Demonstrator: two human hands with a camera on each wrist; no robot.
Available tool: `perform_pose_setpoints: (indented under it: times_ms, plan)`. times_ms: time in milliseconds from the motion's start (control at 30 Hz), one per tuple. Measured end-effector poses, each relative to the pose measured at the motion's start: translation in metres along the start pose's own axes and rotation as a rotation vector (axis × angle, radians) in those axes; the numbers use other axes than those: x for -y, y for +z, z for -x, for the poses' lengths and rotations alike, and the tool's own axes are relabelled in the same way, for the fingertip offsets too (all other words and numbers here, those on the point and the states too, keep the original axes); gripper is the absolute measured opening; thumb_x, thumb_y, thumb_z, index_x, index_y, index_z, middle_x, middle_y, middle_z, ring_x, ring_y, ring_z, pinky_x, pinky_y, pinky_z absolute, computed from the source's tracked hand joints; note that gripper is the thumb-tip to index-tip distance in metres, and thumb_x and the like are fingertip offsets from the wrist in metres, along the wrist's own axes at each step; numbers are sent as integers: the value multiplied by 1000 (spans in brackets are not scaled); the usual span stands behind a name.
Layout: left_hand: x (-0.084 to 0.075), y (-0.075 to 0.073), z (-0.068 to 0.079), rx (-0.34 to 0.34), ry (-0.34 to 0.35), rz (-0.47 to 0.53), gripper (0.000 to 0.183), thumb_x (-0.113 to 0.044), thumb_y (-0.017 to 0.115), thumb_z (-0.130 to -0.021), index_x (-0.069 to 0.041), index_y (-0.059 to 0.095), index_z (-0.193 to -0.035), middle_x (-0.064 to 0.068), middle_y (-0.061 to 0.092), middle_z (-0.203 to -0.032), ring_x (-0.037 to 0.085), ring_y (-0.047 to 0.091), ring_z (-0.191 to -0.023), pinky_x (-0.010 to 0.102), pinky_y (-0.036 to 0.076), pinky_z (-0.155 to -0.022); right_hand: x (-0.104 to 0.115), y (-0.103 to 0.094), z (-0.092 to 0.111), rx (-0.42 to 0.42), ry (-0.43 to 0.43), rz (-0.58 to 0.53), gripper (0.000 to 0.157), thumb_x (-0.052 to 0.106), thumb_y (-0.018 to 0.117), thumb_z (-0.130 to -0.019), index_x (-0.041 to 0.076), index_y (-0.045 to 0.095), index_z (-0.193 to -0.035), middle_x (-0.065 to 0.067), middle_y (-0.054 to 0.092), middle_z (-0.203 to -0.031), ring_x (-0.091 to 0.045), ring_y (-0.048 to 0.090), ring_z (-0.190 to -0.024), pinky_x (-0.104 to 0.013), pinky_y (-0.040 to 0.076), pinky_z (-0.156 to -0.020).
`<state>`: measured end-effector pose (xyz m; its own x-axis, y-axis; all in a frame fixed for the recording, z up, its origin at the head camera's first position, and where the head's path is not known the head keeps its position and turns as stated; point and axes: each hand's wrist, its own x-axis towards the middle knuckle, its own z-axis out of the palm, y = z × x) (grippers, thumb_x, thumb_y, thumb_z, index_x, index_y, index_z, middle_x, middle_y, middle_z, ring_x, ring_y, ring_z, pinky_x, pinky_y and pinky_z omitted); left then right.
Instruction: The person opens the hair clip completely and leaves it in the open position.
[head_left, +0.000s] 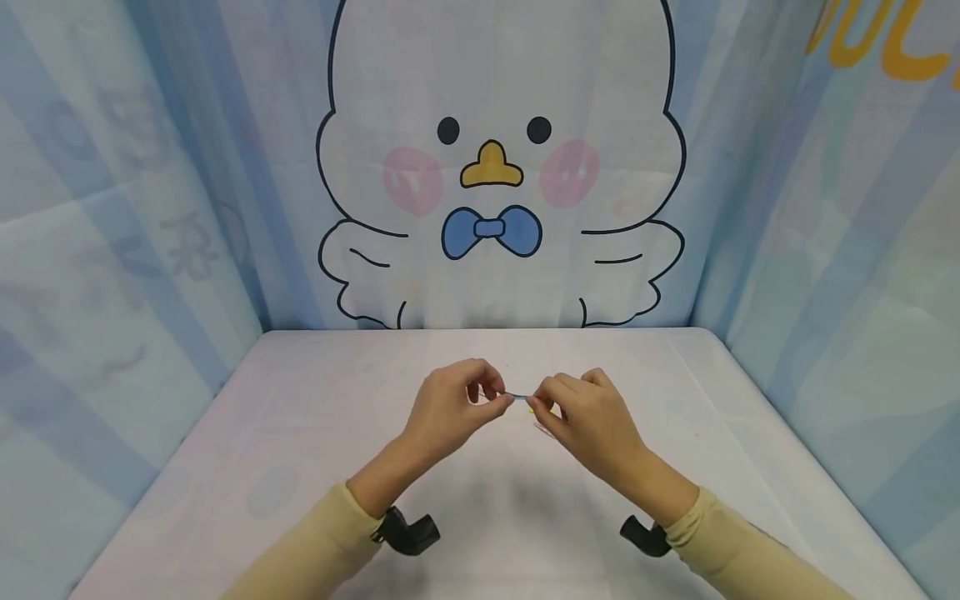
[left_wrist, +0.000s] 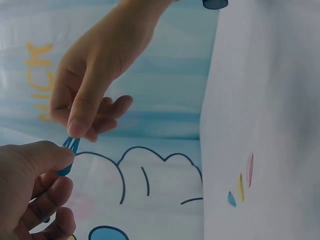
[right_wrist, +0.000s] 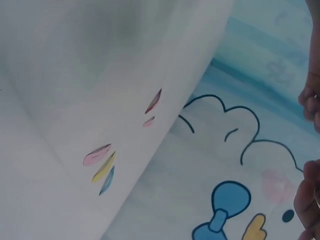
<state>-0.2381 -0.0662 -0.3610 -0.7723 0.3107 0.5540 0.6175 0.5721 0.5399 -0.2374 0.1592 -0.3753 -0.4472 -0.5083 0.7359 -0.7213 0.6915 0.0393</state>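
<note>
Blue hair clip point(left_wrist: 69, 150) pinched by left hand point(head_left: 450, 404) and right hand point(head_left: 588, 421) (above table point(head_left: 300, 433)); could slip, thin grip.

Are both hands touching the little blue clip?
Touching. The left wrist view shows the blue hair clip pinched at one end by the left hand and at the other by the right hand.

We are seeing only finger edges of the hands point(right_wrist: 311, 150) in the right wrist view, and fingers are hiding most of the blue clip point(left_wrist: 69, 152).
</note>
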Motion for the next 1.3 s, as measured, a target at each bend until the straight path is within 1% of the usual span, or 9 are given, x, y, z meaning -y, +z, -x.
perform_pose_setpoints:
  times_ms: [200, 333, 433, 567, 800, 933, 1067, 1200, 1300]
  plan:
    - [0, 2, 1, -56, 68, 7, 14, -16, 84, -87, -16, 70, -88, -7, 67, -80, 13, 56, -71, 23, 45, -63, 2, 0, -1, -21, 10, 0, 19, 14, 81, -86, 15, 62, -83, 10, 61, -67, -4, 46, -54, -31, 42, -67]
    - [-1, 3, 1, -83, 124, 8, 14, -13, 82, -89, -14, 69, -87, -5, 65, -80, 10, 59, -73, 22, 48, -63, 4, 0, -3, -46, 28, -45, 22, 9, 78, -86, 16, 58, -77, 10, 50, -62, -2, 39, -53, -23, 37, -56]
    - [-1, 3, 0, -96, 143, 13, 14, -11, 82, -88, -13, 68, -87, -4, 65, -81, 9, 61, -73, 22, 48, -63, 5, -1, -3, -56, 37, -73, 23, 7, 76, -86, 16, 57, -76, 10, 48, -62, 0, 37, -53, -17, 33, -49]
    - [0, 2, -1, -94, 135, 17, 14, -13, 83, -88, -13, 69, -88, -5, 67, -81, 8, 62, -74, 22, 48, -63, 4, -2, -4, -52, 36, -59, 20, 9, 78, -86, 15, 60, -79, 8, 53, -65, 0, 40, -52, -15, 34, -46]
    - [3, 3, 0, -94, 127, 9, 11, -15, 83, -88, -12, 72, -90, -4, 70, -82, 9, 64, -74, 23, 50, -65, 1, 0, -2, -43, 22, -47, 17, 12, 78, -86, 14, 62, -82, 7, 56, -67, -2, 42, -52, -14, 35, -46]
    - [3, 4, 0, -83, 120, -13, 9, -15, 81, -90, -12, 73, -92, -5, 70, -82, 9, 65, -75, 23, 48, -62, -2, 2, 0, -38, 37, -41, 16, 13, 79, -86, 14, 64, -82, 8, 57, -67, -1, 42, -52, -14, 35, -46]
    - [5, 6, 1, -68, 94, -37, 6, -13, 79, -91, -12, 74, -94, -5, 71, -83, 10, 66, -76, 22, 48, -63, -4, 4, 1, -28, 53, -44, 14, 14, 78, -87, 15, 65, -83, 9, 58, -68, 0, 42, -52, -14, 35, -46]
    - [8, 7, 2, -57, 63, -52, 4, -13, 78, -92, -11, 74, -94, -5, 71, -83, 10, 66, -76, 23, 49, -64, -6, 7, 3, 0, 82, -50, 13, 14, 79, -87, 15, 66, -84, 10, 59, -69, 0, 42, -53, -15, 37, -47]
    - [12, 9, 3, -42, 33, -52, 3, -12, 78, -92, -12, 75, -92, -6, 71, -81, 9, 65, -74, 23, 50, -65, -9, 9, 6, 57, 128, -51, 11, 15, 78, -89, 16, 67, -86, 11, 60, -69, 1, 41, -53, -16, 37, -47]
